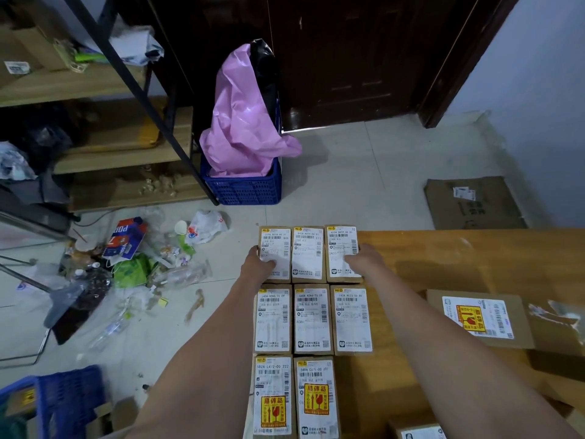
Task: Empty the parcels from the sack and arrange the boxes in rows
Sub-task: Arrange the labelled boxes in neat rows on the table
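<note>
squaring up the far row

nearest us, two boxes with yellow fragile stickers [296, 397] sit side by side at the front of the wooden surface [459, 258], with room for a third. beyond them a middle row of three boxes [312, 318] lies label-up, edges touching. both arms reach over these to the far row of three [308, 253]: the left hand [258, 264] grips the outer edge of the leftmost box, the right hand [361, 258] grips the outer edge of the rightmost, fingers over the labels, apparently squeezing the trio together so it lines up. a larger flat parcel [481, 318] waits to the right. no sack is plainly visible; litter covers the floor [348, 185].
</note>
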The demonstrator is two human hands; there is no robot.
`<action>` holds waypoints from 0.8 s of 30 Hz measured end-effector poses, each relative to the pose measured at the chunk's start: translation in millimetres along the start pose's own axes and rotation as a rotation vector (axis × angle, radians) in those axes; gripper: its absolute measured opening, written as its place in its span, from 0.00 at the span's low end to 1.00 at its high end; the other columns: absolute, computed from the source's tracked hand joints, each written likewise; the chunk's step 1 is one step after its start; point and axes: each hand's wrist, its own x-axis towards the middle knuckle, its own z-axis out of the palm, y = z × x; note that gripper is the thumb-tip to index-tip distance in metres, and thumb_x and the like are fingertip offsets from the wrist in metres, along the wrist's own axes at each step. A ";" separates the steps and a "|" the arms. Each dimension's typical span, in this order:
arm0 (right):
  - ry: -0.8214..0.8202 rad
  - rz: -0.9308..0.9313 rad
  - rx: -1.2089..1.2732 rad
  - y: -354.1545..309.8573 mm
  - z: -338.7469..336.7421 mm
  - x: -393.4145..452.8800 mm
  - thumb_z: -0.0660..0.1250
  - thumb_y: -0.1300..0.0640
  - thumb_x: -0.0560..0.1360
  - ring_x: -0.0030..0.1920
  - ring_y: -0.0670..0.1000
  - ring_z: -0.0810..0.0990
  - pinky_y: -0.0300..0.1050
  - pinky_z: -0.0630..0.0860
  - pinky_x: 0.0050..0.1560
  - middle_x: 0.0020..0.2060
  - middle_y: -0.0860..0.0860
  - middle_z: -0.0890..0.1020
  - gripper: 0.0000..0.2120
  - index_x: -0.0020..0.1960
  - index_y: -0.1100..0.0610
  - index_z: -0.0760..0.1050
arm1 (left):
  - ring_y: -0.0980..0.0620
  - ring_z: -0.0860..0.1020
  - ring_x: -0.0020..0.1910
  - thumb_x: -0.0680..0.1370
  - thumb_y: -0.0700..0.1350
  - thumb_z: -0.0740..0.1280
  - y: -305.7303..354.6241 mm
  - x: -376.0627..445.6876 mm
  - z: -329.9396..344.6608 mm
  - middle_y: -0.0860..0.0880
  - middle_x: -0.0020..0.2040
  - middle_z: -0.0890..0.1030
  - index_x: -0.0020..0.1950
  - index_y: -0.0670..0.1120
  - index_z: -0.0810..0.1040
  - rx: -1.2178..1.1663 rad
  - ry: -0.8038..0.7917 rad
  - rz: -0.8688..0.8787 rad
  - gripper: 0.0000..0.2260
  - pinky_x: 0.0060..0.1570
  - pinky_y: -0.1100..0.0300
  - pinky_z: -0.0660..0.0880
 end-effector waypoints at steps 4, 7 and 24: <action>0.090 0.100 0.039 2.1 -2.1 -26.0 0.46 0.40 0.84 0.62 0.58 0.76 0.48 0.72 0.53 0.67 0.59 0.74 0.30 0.72 0.61 0.67 | 0.41 0.71 0.69 0.79 0.61 0.62 -15.8 -10.6 -4.3 0.43 0.73 0.70 0.79 0.45 0.57 -0.119 -0.014 -0.139 0.35 0.64 0.47 0.70; 0.069 0.140 0.063 12.6 4.2 -51.3 0.37 0.39 0.83 0.70 0.60 0.70 0.52 0.68 0.65 0.71 0.60 0.71 0.34 0.74 0.58 0.67 | 0.43 0.74 0.62 0.77 0.70 0.53 -36.5 -19.4 -6.6 0.44 0.64 0.76 0.73 0.47 0.67 -0.143 -0.099 -0.242 0.34 0.64 0.43 0.68; 0.072 0.250 0.046 63.0 41.3 -95.0 0.40 0.50 0.85 0.70 0.62 0.69 0.53 0.69 0.65 0.73 0.60 0.67 0.25 0.79 0.56 0.57 | 0.44 0.79 0.52 0.83 0.62 0.48 -68.4 -76.4 4.1 0.46 0.50 0.79 0.64 0.41 0.76 -0.260 -0.117 -0.273 0.29 0.49 0.55 0.71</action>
